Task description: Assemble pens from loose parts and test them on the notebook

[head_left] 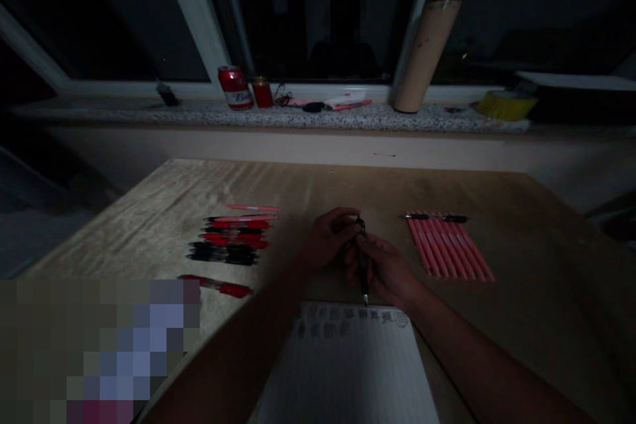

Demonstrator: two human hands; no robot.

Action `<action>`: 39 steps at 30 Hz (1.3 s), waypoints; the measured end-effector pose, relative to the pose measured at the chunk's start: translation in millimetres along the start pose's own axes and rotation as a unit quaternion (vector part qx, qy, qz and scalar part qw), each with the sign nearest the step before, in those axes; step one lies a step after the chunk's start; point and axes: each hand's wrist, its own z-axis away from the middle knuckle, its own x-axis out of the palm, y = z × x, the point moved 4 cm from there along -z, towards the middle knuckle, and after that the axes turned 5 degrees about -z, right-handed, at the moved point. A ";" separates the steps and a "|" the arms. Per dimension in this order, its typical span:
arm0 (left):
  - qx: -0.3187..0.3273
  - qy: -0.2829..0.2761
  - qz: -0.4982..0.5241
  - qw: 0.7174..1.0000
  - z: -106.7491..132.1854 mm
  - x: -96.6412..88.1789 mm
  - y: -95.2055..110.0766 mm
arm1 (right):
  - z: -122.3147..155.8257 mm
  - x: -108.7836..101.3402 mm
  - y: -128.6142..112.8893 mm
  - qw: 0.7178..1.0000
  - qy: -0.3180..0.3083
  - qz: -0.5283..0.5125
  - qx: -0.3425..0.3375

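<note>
Both my hands meet over the middle of a wooden table point(521, 318) and hold one black pen point(363, 273) upright, tip down. My left hand point(328, 236) pinches the pen's top end. My right hand point(385, 271) wraps round its barrel. The tip hovers just above the top edge of a lined white notepad point(348, 371) with some scribbles along its top. To the left lies a group of red and black pens point(233, 238). To the right lies a row of pink pens point(450, 248) with a black pen point(437, 217) across their tops.
A single red pen point(218, 286) lies near the front left. Behind the table runs a stone windowsill point(149, 112) with a red can point(235, 87), a small red jar point(262, 92), a cardboard tube point(430, 46) and a yellow tape roll point(504, 106). Dark window beyond.
</note>
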 end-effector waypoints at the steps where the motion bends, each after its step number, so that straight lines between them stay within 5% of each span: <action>1: -0.003 0.001 0.004 1.000 0.2 0.1 0.3 | 0.1 0.2 -0.2 1.000 -0.001 0.000 0.000; 33: 0.013 -0.019 -0.024 0.999 0.8 1.8 -0.5 | -1.0 0.5 -0.5 1.000 -0.002 0.006 -0.012; 39: 0.003 -0.010 -0.056 0.998 -0.7 -10.2 7.7 | -2.6 -1.2 -8.5 0.998 0.053 -0.004 -0.044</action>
